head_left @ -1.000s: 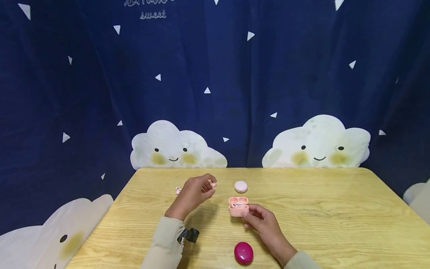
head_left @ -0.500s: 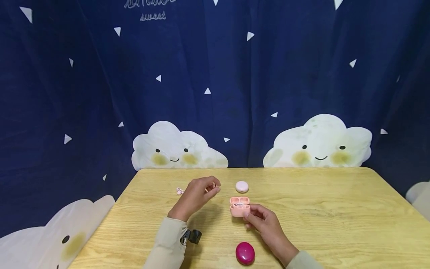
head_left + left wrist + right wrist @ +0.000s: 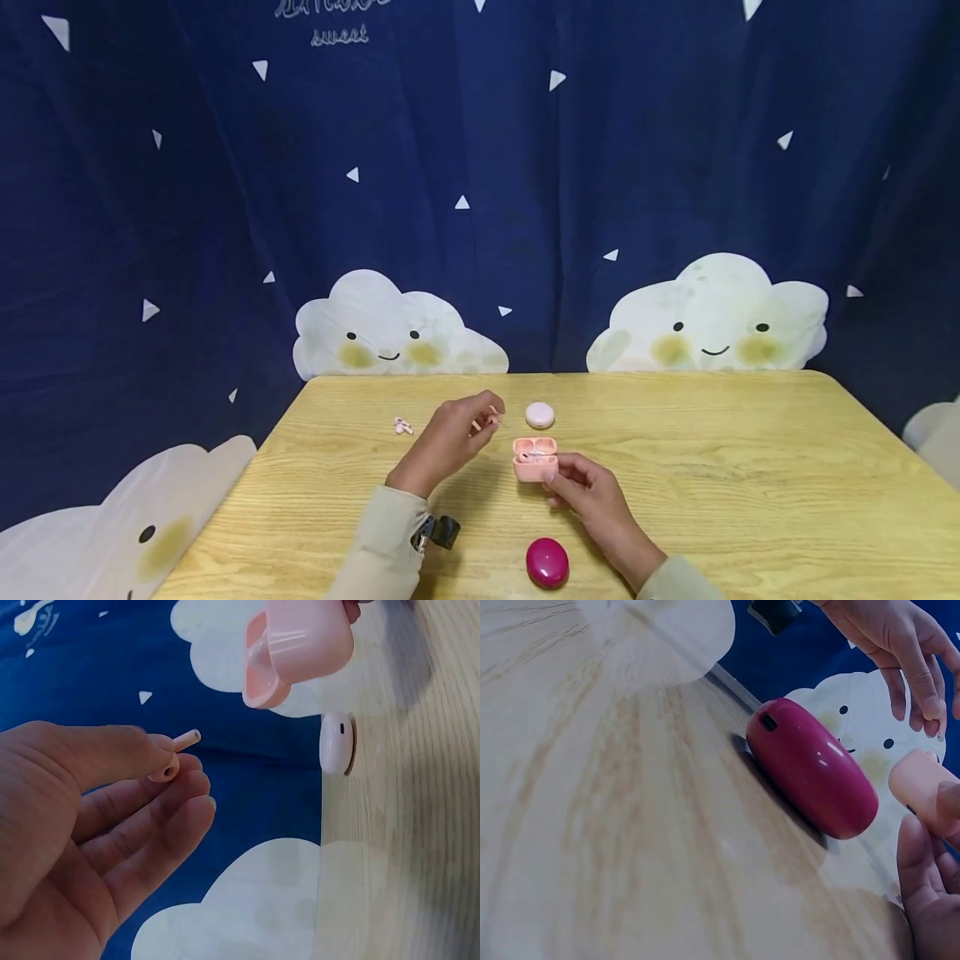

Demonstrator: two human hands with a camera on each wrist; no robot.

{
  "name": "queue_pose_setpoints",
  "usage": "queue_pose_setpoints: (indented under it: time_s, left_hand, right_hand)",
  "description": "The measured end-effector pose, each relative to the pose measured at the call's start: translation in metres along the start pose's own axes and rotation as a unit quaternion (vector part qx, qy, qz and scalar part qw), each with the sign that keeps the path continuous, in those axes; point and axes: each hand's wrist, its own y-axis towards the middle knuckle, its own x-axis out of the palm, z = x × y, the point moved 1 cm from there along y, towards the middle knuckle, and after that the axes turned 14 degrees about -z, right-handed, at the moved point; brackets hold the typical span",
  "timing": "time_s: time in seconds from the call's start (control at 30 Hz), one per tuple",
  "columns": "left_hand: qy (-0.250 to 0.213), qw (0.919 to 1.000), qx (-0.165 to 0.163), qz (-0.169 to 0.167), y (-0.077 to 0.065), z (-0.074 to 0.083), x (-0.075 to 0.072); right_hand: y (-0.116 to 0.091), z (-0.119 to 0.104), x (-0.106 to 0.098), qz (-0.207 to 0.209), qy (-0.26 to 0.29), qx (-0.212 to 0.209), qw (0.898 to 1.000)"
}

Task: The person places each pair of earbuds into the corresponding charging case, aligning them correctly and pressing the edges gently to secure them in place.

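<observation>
A peach-pink earbud case (image 3: 536,472) with its lid up is gripped at its right side by my right hand (image 3: 603,508), thumb on the front. One earbud (image 3: 526,457) shows in the left side of the case. My left hand (image 3: 448,437) is to the left of the case, a short way behind it. Between its thumb and fingers it pinches a pink earbud (image 3: 166,772), whose stem points out past the thumb in the left wrist view. The right wrist view has the case (image 3: 919,784) at its right edge, partly covered by the right fingers.
A pale pink round case (image 3: 540,415) lies behind the open case. The shiny magenta round case (image 3: 547,563) sits near the front, left of the right forearm. Pale pink earbuds (image 3: 402,427) lie at the left on the wooden table (image 3: 750,475). A blue curtain (image 3: 420,125) hangs behind.
My left hand has moved a little to the right with the earbud, closer to the case. The earbuds on the table at left now show fully. My right hand and the case stay nearly still.
</observation>
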Motion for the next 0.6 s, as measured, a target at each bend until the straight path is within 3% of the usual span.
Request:
queue_pose_setpoints:
  time_s: [0.37, 0.6]
  left_hand:
    - [0.019, 0.9997, -0.011, 0.013, 0.001, 0.012, 0.002]
    - [0.009, 0.9992, 0.026, 0.028, 0.003, 0.019, 0.006]
  right_hand:
    - [0.001, -0.001, 0.001, 0.0, 0.011, 0.002, 1.0]
    - [0.0, 0.0, 0.001, -0.004, 0.007, 0.001, 1.0]
